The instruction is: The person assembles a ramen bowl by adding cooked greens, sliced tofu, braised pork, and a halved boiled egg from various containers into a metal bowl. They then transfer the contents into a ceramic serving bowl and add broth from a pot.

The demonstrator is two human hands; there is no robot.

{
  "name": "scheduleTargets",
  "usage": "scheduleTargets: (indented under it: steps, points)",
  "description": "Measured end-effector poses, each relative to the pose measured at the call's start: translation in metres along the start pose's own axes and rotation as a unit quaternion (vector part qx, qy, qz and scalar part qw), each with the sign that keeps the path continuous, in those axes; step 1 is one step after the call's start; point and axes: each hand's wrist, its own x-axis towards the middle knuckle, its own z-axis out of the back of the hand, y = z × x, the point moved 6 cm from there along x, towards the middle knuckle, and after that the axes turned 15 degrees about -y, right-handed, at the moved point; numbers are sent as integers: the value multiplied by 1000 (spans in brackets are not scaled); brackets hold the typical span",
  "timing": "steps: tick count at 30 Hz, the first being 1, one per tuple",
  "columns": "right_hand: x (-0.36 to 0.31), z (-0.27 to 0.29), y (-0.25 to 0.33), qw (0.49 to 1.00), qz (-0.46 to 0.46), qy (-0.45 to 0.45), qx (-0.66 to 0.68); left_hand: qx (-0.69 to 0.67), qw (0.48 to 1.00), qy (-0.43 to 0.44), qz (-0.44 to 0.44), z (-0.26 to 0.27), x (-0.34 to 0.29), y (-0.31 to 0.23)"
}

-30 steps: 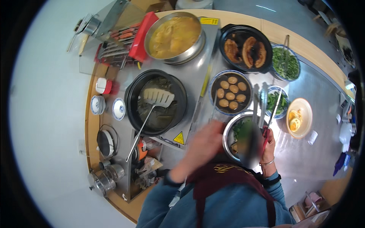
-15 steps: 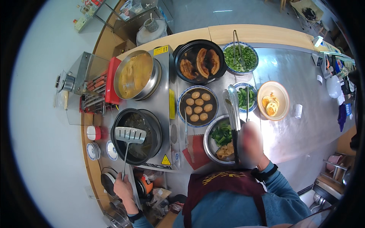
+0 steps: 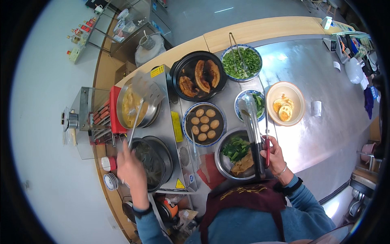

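Observation:
My left hand (image 3: 132, 166) is closed around the long handle of a slotted spatula (image 3: 148, 90). Its blurred blade hangs in front of the steel pot of yellow broth (image 3: 128, 103), while the hand is above the edge of the dark pot (image 3: 150, 160). My right hand (image 3: 276, 156) grips a red-handled utensil (image 3: 267, 150) with a thin metal shaft pointing away from me; its exact kind does not show. Beside that hand, black-handled tongs (image 3: 254, 136) lie across a steel bowl (image 3: 221, 162) with leafy greens (image 3: 235, 148) and pale yellow-brown pieces (image 3: 242, 164).
Brown eggs in dark sauce (image 3: 204, 122), a black pot with braised meat (image 3: 203, 77), chopped greens with tongs (image 3: 241, 63) and a small bowl of greens (image 3: 258, 106) stand on the counter. Fried eggs (image 3: 284, 109) sit in a cream bowl, near a small white cup (image 3: 316, 108).
My left hand has lifted the slotted spatula from over the dark pot, carrying it forward toward the yellow broth. My right hand stays near the steel bowl. The view has shifted somewhat.

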Motion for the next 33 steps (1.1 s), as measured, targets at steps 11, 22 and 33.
scheduleTargets:
  steps: [11, 22, 33]
  points:
    - [1, 13, 14, 999, 17, -44, 12, 95, 966, -100, -220, -183, 86, -136]
    - [11, -1, 19, 1000, -9, -16, -7, 87, 979, 75, -168, -214, 107, -147]
    - [15, -2, 13, 999, -25, -20, -12, -70, 955, 289, -17, -190, 130, -79]
